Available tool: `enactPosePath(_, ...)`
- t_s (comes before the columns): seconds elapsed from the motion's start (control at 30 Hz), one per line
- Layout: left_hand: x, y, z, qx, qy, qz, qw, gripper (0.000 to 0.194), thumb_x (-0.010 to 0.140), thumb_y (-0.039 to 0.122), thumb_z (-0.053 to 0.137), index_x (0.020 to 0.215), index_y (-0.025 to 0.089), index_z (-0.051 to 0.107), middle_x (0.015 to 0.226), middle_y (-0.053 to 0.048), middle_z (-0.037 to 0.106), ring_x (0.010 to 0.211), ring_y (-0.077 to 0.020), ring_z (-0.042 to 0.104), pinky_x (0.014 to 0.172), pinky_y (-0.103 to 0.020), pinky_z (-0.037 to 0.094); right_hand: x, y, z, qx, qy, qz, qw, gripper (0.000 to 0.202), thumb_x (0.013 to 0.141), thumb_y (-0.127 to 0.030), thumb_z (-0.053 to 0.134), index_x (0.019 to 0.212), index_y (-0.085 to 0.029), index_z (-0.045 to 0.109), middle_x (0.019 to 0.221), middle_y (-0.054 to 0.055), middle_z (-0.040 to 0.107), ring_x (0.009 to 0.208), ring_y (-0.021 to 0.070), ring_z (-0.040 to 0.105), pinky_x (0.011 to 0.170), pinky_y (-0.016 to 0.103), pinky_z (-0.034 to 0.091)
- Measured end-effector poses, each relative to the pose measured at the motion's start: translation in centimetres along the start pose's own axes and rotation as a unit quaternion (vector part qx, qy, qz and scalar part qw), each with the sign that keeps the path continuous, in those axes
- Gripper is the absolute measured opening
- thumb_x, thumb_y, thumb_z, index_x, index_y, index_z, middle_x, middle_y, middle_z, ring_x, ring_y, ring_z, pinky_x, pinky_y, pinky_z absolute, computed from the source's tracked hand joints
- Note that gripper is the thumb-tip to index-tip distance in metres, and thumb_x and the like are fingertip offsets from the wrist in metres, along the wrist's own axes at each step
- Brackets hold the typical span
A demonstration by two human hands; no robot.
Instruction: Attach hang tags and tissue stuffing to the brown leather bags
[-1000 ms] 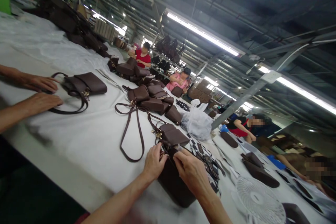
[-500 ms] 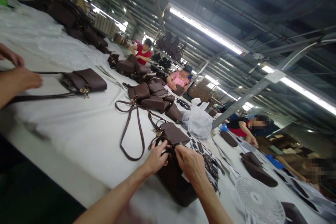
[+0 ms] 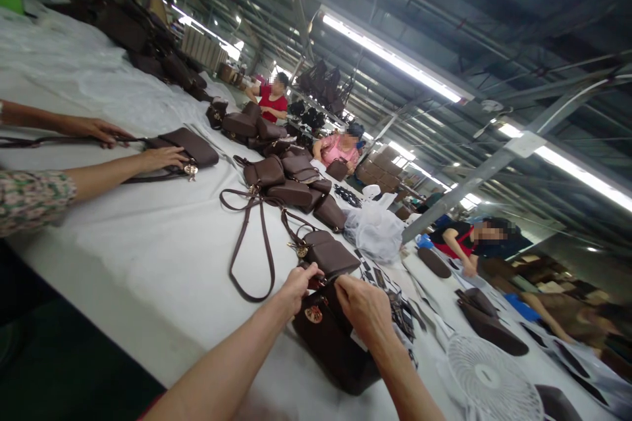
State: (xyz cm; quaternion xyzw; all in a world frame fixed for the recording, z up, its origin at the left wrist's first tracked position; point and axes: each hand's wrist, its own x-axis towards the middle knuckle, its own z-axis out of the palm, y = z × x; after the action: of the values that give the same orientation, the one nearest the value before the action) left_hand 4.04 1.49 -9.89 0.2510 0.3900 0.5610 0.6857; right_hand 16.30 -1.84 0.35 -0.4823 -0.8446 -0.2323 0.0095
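A dark brown handbag with a round gold charm stands on the table in front of me. My left hand is closed in a pinch at its upper left edge, near the strap end. With fingers curled over, my right hand grips the bag's top on the other side. A white tag pokes out below the right hand. Just behind lies another brown handbag with a gold charm. A looped brown strap rests on the white table surface to the left.
Brown bags are heaped at mid-table, near clear plastic wrap. At left, a co-worker's hands touch another handbag. A white fan stands at lower right, and dark straps lie right of my bag. Other people work beyond.
My left hand has drawn in toward the bag's edge, uncovering the gold charm. The co-worker's hands at left have moved right onto their bag.
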Motion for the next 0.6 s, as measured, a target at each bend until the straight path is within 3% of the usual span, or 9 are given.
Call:
enactPosePath(0.33, -0.6, 0.4, 0.1, 0.001, 0.022, -0.019, 1.0, 0.045, 0.074, 0.061, 0.06, 0.079, 0.016, 0.062, 0.078, -0.004, 0.067, 0.075, -0.0186, 0.06, 0.065, -0.029, 0.031, 0.9, -0.1, -1.0, -0.04, -0.058, -0.017, 0.997, 0.025, 0.096, -0.024, 0.046, 0.079, -0.022, 0.065, 0.076, 0.001, 0.07, 0.066, 0.0139, 0.065, 0.051, 0.027, 0.019)
enactPosePath(0.47, -0.8, 0.7, -0.1, 0.03, -0.002, -0.005, 1.0, 0.034, 0.081, 0.047, 0.05, 0.084, 0.016, 0.065, 0.082, -0.004, 0.068, 0.076, -0.0172, 0.059, 0.065, -0.028, 0.033, 1.7, -0.6, -1.4, -0.064, -0.088, -0.037, 0.993, 0.026, 0.096, -0.021, 0.045, 0.083, -0.021, 0.067, 0.079, 0.004, 0.071, 0.069, 0.0178, 0.068, 0.051, 0.026, 0.025)
enactPosePath(0.6, -1.1, 1.0, -0.4, 0.082, -0.039, 0.027, 0.996, 0.021, 0.069, 0.025, 0.054, 0.082, 0.015, 0.067, 0.079, -0.003, 0.068, 0.078, -0.018, 0.06, 0.068, -0.029, 0.038, 2.5, -0.8, -1.3, -0.07, -0.124, -0.037, 0.989, 0.025, 0.095, -0.018, 0.044, 0.085, -0.019, 0.067, 0.081, 0.008, 0.071, 0.072, 0.0202, 0.07, 0.054, 0.025, 0.035)
